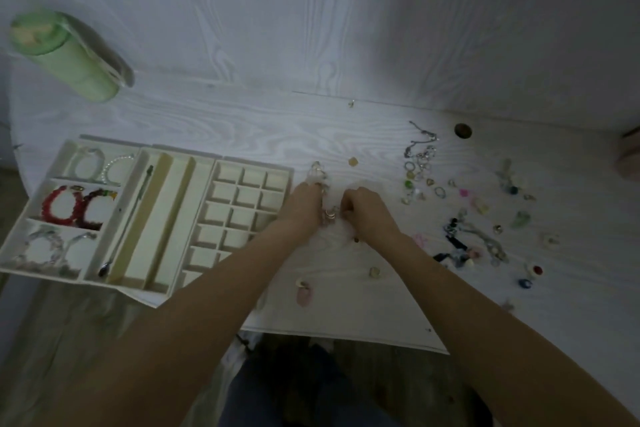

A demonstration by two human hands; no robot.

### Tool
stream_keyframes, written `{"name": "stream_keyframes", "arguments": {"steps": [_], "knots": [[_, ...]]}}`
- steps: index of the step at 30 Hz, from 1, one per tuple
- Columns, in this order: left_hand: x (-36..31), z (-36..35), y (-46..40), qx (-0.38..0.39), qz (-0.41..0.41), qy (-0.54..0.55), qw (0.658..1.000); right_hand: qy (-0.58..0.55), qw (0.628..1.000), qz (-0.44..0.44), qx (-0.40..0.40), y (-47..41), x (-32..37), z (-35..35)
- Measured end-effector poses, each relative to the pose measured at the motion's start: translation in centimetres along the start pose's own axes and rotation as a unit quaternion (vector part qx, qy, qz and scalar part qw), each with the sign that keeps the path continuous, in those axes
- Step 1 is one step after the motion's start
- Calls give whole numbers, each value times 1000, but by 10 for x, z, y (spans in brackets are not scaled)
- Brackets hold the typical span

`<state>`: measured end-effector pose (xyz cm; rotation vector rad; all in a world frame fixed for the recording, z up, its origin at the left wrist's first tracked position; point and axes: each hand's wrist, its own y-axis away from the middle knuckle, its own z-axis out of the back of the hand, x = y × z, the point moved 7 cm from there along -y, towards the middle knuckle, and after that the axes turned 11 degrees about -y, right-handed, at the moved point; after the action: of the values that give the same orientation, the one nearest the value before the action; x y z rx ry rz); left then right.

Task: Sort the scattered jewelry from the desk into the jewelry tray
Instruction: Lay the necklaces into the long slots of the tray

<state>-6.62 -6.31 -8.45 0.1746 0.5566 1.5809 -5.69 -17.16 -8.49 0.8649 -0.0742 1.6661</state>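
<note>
My left hand [306, 206] and my right hand [365, 208] meet over the white desk just right of the cream jewelry tray [214, 218]. Both have curled fingers that pinch a small silvery piece of jewelry [330, 213] between them. A pale translucent piece [317, 172] lies at my left fingertips; whether it joins the held one I cannot tell. The tray's left compartments hold a red bead bracelet [64, 208] and clear bracelets [48, 246]. Its grid of small squares looks bare. Scattered rings and chains [420, 163] lie to the right.
A green cylindrical container [65, 55] lies at the back left. More small jewelry [481, 236] is spread over the right of the desk, and a pink pendant [304, 293] lies near the front edge. A round cable hole [463, 131] is at the back.
</note>
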Motion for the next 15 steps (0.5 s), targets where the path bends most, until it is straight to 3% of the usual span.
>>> {"name": "stream_keyframes", "arguments": {"steps": [4,8,12,15], "knots": [[5,-11,-4,35,14,11,999,-38,999,1,2,0,-8,8],[4,-9,-1,20,13,29,999,-140,990,5,-6,3,-11,15],[7,9,6,-45,21,172,984,-197,980,-16,-35,3,-17,24],[7,17,12,-66,-3,332,941,-233,971,-31,-49,5,-21,28]]}}
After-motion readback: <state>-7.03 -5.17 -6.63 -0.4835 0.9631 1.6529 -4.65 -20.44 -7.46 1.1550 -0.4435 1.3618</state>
